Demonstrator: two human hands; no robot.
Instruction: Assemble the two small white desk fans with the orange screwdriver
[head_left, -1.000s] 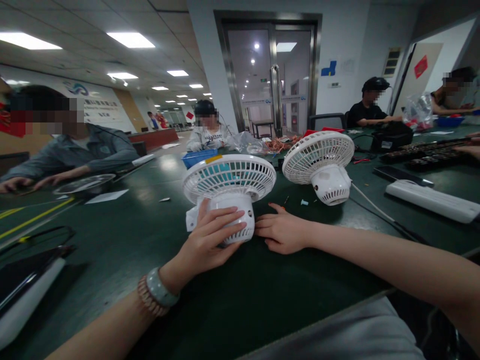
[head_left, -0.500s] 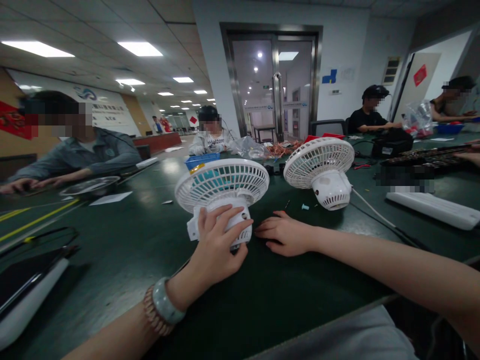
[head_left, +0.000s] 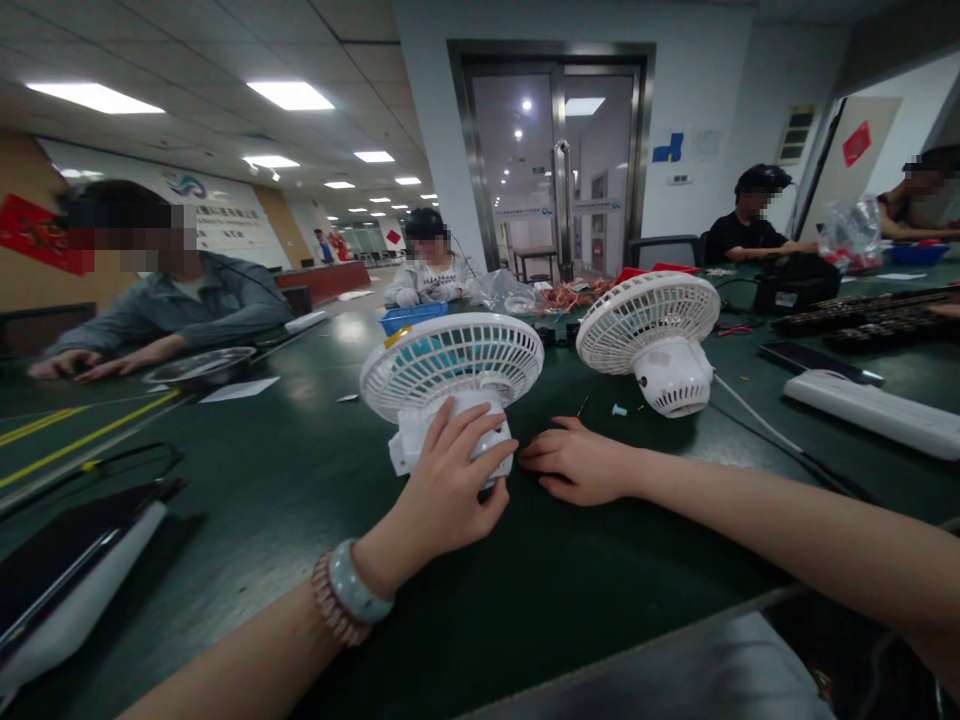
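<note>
"What is your left hand doing?"

"My left hand (head_left: pixel 450 490) is spread over the motor case (head_left: pixel 417 428) of a white fan (head_left: pixel 476 392). My fingers lie across the back and my thumb is down low, so I have hold of it."

"Where is the fan?"

"Right in front of me, over the green desk (head_left: pixel 247 470), with its round cage tipped up. I can't see if its bottom touches. Another white fan (head_left: pixel 670 365) is farther off, to my right."

"Did something just change?"

"A little. My left hand has slid more behind the case, and the fan has gone a bit left. Now there is a small gap between it and my right hand (head_left: pixel 581 465)."

"What does that mean for your work?"

"I think my left hand is moving the fan all by itself."

"And the right one?"

"It rests on the desk, fingers bent and close together. I can't tell if they pinch anything."
</note>
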